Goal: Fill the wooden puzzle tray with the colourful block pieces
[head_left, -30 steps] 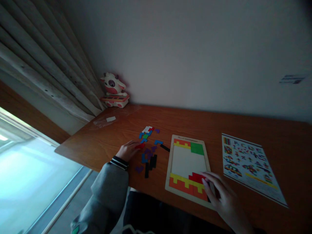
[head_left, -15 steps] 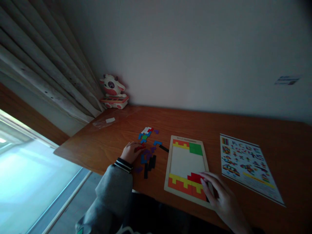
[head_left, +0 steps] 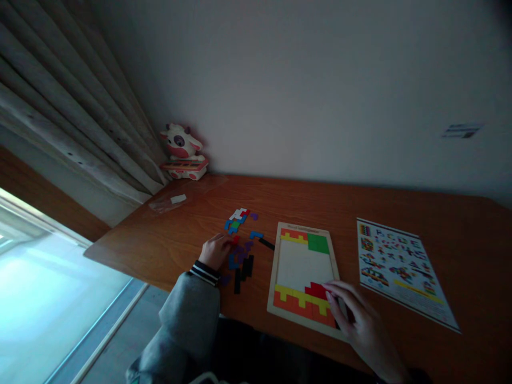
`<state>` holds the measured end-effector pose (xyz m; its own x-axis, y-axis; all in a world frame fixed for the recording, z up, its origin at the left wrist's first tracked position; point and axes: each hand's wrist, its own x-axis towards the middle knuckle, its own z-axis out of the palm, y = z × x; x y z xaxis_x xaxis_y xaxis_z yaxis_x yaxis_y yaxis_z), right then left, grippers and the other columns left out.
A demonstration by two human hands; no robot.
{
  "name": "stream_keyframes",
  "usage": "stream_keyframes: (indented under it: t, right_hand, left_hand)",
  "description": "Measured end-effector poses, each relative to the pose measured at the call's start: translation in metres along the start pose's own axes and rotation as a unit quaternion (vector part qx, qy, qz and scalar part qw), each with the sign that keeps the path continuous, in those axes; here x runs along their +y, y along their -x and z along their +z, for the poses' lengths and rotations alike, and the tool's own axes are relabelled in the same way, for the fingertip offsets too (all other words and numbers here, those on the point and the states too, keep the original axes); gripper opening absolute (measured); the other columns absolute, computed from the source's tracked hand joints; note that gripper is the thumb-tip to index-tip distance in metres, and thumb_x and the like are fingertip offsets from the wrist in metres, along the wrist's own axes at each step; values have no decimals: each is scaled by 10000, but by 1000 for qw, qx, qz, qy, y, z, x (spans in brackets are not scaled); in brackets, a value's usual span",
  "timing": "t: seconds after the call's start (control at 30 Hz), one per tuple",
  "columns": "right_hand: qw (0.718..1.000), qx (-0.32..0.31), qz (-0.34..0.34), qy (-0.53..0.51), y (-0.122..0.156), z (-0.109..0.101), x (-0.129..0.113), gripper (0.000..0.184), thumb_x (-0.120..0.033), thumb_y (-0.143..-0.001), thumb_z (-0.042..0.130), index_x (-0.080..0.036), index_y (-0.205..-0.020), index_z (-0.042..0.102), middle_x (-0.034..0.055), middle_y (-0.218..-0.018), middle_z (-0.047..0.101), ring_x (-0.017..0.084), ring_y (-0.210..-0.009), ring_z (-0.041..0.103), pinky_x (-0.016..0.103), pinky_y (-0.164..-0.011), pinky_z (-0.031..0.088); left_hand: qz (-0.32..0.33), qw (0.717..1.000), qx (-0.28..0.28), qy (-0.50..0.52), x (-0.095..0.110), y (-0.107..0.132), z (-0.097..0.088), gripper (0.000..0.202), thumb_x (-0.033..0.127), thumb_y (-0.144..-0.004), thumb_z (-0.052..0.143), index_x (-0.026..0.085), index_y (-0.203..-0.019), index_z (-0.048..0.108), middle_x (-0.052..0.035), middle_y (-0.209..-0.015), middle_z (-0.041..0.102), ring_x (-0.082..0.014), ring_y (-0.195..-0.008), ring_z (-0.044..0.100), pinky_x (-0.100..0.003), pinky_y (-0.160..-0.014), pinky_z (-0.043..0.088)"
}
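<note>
Right hand [head_left: 360, 314]: half-curled, thumb and fingertips close together at a red piece [head_left: 314, 289] inside the wooden tray [head_left: 276, 261] — whether gripped cannot be told. Left hand [head_left: 215, 252]: fingers bent at another red block [head_left: 236, 240] — hold likewise unclear. Outward: black bars [head_left: 250, 266] between left hand and tray; printed sheet [head_left: 404, 272] right of the tray.
</note>
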<state>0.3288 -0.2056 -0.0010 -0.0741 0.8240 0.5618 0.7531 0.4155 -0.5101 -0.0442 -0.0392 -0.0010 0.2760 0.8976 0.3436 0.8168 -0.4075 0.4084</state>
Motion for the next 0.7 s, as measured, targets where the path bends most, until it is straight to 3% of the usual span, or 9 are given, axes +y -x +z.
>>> stream_keyframes:
  t: [0.47, 0.7]
  right_hand:
    - [1000, -14, 4, 2, 2, 1, 2, 164, -308, -945, 534, -259, -1069, 630, 51, -1035, 684, 183, -941, 682, 289, -838, 568]
    - [1000, -14, -2, 5, 2, 0, 1, 172, -307, -946, 527, -261, -1068, 638, 48, -1024, 688, 184, -934, 683, 286, -833, 568]
  left_hand:
    - [-22, 997, 5, 74, 1, -1, 0, 159, 162, -773, 636, 232, -870, 740, -24, -1029, 743, -193, -958, 692, -311, -893, 541]
    - [-68, 996, 14, 47, 25, -5, 4, 82, 217, -796, 674, 236, -855, 729, -41, -1045, 716, -208, -980, 668, -316, -900, 518]
